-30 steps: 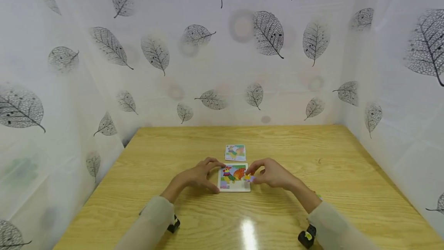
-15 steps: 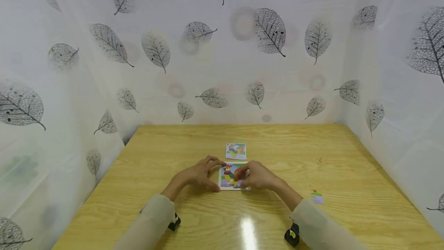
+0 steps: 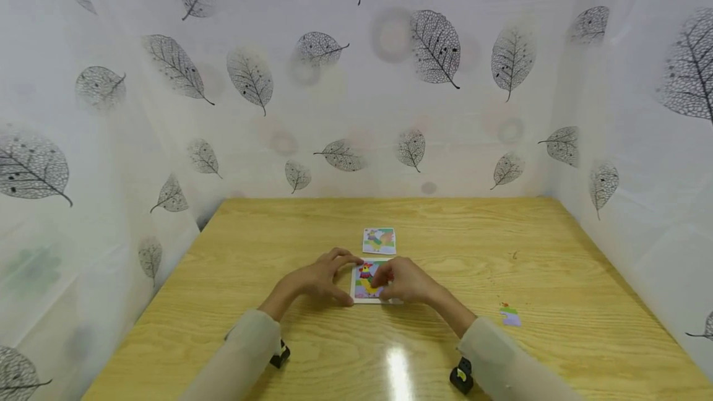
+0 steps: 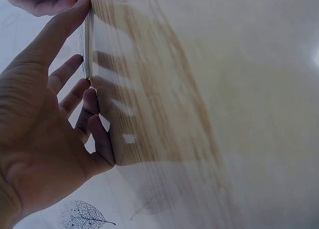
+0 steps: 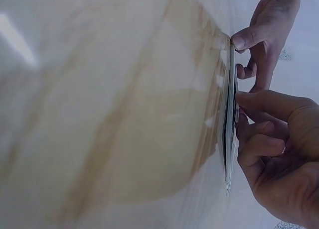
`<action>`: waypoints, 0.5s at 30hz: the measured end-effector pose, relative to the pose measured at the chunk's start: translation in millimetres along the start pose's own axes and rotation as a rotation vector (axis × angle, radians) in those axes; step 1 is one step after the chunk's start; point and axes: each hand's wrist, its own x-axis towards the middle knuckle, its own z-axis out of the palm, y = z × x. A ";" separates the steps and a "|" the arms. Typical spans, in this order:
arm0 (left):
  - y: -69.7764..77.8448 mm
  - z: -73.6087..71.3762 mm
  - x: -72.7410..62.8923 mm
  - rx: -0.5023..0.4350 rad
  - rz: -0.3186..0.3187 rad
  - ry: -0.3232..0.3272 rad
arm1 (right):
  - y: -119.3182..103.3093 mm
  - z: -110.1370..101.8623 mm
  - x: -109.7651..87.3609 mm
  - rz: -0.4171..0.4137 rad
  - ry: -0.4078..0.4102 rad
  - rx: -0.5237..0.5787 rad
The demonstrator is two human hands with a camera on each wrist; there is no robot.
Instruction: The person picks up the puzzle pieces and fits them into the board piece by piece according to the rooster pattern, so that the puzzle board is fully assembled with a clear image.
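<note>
A puzzle board (image 3: 353, 288) with a colourful rooster picture lies flat on the wooden table. My left hand (image 3: 316, 281) holds its left side, thumb at the near corner and a finger at the far one. The left wrist view shows that thumb and fingers along the thin board edge (image 4: 86, 45). Over the lower middle of the picture, my right hand (image 3: 411, 281) pinches a small puzzle piece (image 5: 237, 113) between thumb and fingers, low against the board's face. Those fingers cover the right part of the picture, and the piece is mostly hidden.
Just beyond the board lies a square rooster picture card (image 3: 379, 241). A loose green and lilac puzzle piece (image 3: 510, 316) rests on the table (image 3: 267, 228) to the right. A leaf-patterned white curtain (image 3: 356, 91) surrounds the table's back and sides.
My right hand has carried the puzzle piece left, from the board's right edge to over the picture's lower middle. The loose piece at right has come into view. My left hand stays put.
</note>
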 end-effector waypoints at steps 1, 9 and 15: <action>0.1 -0.1 -0.1 -0.002 0.000 0.000 | -0.1 0.1 0.1 0.001 0.002 -0.002; 1.7 -1.0 -0.9 0.002 0.007 0.001 | -2.5 -1.4 -1.5 0.017 -0.005 0.038; 2.1 -1.1 -1.1 0.002 0.014 -0.002 | -3.2 -3.3 -4.2 0.019 -0.015 0.047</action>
